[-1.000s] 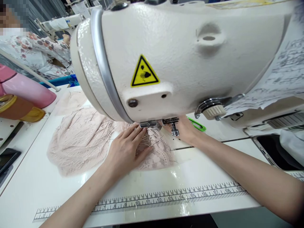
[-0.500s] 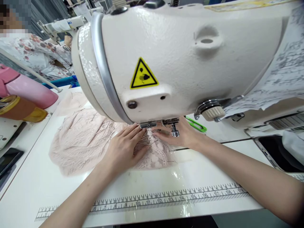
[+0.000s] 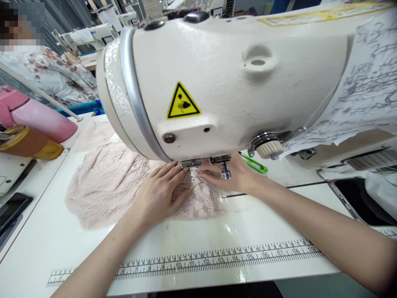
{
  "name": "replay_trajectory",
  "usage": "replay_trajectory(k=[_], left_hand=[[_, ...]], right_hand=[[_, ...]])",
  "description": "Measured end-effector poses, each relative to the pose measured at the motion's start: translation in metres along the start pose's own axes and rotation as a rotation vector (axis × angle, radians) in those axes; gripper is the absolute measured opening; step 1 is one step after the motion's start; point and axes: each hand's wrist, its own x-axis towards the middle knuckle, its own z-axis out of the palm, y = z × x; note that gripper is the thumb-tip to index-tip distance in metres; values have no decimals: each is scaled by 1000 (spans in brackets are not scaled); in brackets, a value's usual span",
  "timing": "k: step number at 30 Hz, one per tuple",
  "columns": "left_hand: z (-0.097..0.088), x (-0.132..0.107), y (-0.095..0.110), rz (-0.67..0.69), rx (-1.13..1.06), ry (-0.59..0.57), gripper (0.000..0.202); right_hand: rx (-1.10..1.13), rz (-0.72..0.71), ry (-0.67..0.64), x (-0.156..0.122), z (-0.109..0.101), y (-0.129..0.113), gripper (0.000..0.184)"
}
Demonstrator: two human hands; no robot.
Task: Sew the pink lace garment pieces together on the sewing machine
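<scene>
Pale pink lace fabric [image 3: 105, 186] lies bunched on the white table, its scalloped edge under the head of a sewing machine [image 3: 223, 78]. My left hand [image 3: 159, 192] rests flat on the lace, fingers stretched towards the presser area and thumb apart. On the other side, my right hand [image 3: 238, 176] meets the lace at its right edge, thumb and a finger coming together on it. Metal parts of the machine hide some of its fingers. The needle cannot be made out. Just behind the right hand lie green thread snips [image 3: 254, 162].
A printed ruler strip [image 3: 192, 265] runs along the table's front. Phones lie at right [image 3: 356, 198] and left [image 3: 14, 209]. A pink bottle [image 3: 43, 116] and a yellow-brown cup [image 3: 31, 142] stand at left. Another person [image 3: 52, 74] sits beyond, near another sewing machine.
The view has shifted slightly, so the machine head sits a little lower and further left. Both hands and the lace hold nearly the same place. The other person's arm has moved.
</scene>
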Motion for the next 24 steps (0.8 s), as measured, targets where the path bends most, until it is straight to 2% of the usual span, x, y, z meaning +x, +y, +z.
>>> replay_trajectory(k=[7, 11, 15, 24], left_hand=[[-8, -4, 18, 112, -27, 90, 45], [-6, -5, 28, 69, -8, 85, 38], [-3, -4, 33, 19, 49, 101, 40], [0, -3, 32, 52, 57, 137, 39]], right_hand=[[93, -35, 60, -1, -2, 5, 11], [68, -23, 35, -2, 0, 6, 14], [31, -36, 19, -2, 2, 4, 17], [-19, -60, 9, -2, 0, 1, 23]])
